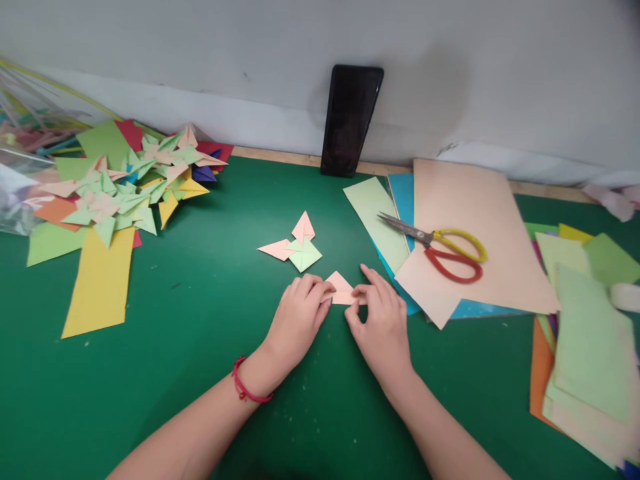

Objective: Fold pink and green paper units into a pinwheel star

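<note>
A small piece of peach paper (340, 288), folded to a triangle with a band along its lower edge, lies on the green table (200, 387). My left hand (299, 310) pinches its left end between thumb and fingers. At the right end, my right hand (383, 317) holds the band with its thumb and fingertips, the index finger raised. Just beyond my hands rests a partly joined origami piece (304, 255), with two peach points and one light green part. The fingertips hide both ends of the peach paper.
Scissors (433, 243) with yellow and red handles lie on a large peach sheet (470, 200) at right. Coloured paper (590, 340) is stacked far right. Folded paper stars (107, 197) pile up at left, beside a plastic bag (17, 180). A phone (350, 120) leans against the wall.
</note>
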Demonstrator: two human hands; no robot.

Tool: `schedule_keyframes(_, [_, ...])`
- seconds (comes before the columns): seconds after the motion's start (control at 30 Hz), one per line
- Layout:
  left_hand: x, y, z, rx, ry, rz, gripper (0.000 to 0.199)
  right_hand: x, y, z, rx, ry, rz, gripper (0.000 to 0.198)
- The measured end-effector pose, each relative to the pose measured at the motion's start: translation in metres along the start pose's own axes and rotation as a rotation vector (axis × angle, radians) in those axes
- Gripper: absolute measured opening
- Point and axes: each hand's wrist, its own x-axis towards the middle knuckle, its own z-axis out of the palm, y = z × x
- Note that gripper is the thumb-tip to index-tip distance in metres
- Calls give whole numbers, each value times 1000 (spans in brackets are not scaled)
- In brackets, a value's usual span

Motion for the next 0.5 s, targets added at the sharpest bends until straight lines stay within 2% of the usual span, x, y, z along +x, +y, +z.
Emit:
schedule_keyframes(0.4, [0,0,-1,-5,-27,-12,16,1,2,0,81,-40,83,20])
schedule_keyframes(0.5, [0,0,-1,-7,-25,-13,16,1,1,0,83,-25,68,11])
